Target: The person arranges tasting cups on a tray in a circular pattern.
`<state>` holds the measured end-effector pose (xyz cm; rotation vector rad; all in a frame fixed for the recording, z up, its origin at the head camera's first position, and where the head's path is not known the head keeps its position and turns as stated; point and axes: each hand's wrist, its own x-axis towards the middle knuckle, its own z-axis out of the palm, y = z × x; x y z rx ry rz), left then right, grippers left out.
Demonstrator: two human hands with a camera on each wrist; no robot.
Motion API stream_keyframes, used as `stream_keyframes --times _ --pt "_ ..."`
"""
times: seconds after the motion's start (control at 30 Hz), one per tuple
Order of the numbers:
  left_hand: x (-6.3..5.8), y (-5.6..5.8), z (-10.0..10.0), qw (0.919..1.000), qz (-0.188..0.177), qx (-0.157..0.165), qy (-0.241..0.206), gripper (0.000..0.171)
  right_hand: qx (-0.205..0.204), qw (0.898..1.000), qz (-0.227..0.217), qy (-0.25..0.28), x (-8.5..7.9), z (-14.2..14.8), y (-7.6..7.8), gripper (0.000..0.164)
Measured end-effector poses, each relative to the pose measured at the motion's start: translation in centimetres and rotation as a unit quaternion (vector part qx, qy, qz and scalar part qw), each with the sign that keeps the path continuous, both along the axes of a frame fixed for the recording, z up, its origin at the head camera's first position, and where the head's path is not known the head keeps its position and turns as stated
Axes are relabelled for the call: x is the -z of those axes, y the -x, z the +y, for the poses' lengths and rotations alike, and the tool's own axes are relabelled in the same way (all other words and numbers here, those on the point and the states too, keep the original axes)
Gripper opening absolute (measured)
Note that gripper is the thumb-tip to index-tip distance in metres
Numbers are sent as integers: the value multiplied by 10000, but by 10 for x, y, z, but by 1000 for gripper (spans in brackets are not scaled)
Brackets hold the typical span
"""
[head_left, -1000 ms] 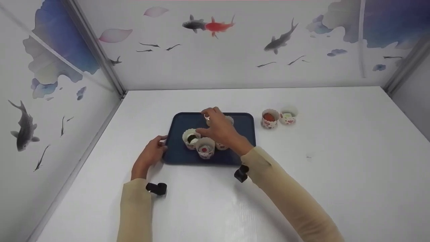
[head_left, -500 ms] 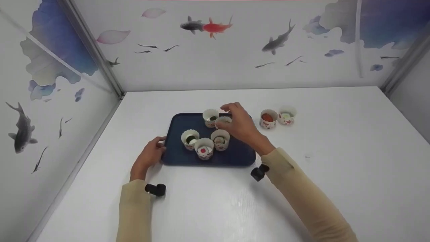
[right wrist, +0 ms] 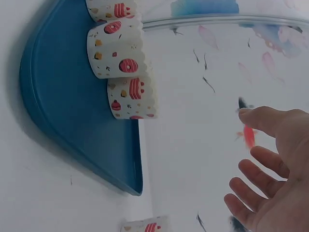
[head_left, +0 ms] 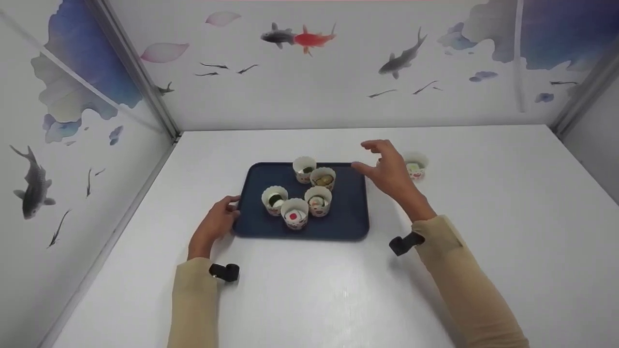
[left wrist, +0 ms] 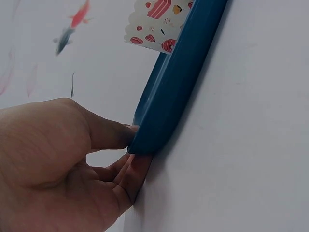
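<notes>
Left grip: left hand pinches the tray's left edge, thumb on the rim side, fingers at the underside; narrow hold.
Right grip: right hand holds nothing; thumb and fingers spread wide, palm showing in right wrist view.
Right hand position: by the tray's far right corner; overlaps the corner in head view, but right wrist view shows a gap.
Tray: blue tray, mid-table, bears five upright printed paper cups, bunched around its middle.
Far cup: far left cup, dark green bit inside.
Next cup: cup with brownish-yellow pieces, just beside it, slightly nearer.
Middle right: cup with pale round piece.
Nearest: cup with red-centred white piece, close to that one.
Left side: cup with dark and white piece, closest of the five to the left hand.
Off-tray: outlying cup, right of the tray, partly behind the right hand, pale green and white inside.
Right wrist, bottom edge: cut-off patterned cup, off the tray; can't tell which.
Sleeves: beige sleeves, small black device at each wrist.
Surface: white table.
Back: white wall, painted fish, one red.
</notes>
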<state>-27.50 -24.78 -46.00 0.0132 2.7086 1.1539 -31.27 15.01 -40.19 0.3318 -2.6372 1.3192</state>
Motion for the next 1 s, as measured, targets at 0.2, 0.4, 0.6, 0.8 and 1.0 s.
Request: stream_keyframes --times 0.2,0.4,0.6,0.8,1.0 --pt "-1 1 2 10000 -83 -38 26 49 356 9991 -148 202 4 29 2 58" --pt "-1 1 2 10000 -67 -62 11 48 530 9974 -283 387 13 51 5 61" --pt "-1 -1 3 9999 -109 -89 -20 48 818 9946 -445 451 25 65 6 68" --pt "2 -3 3 10000 -20 -73 -64 47 1048 9937 -276 300 33 69 9 64" --pt "-1 -4 4 9999 -33 -76 -63 47 1360 9904 -118 235 39 78 15 56"
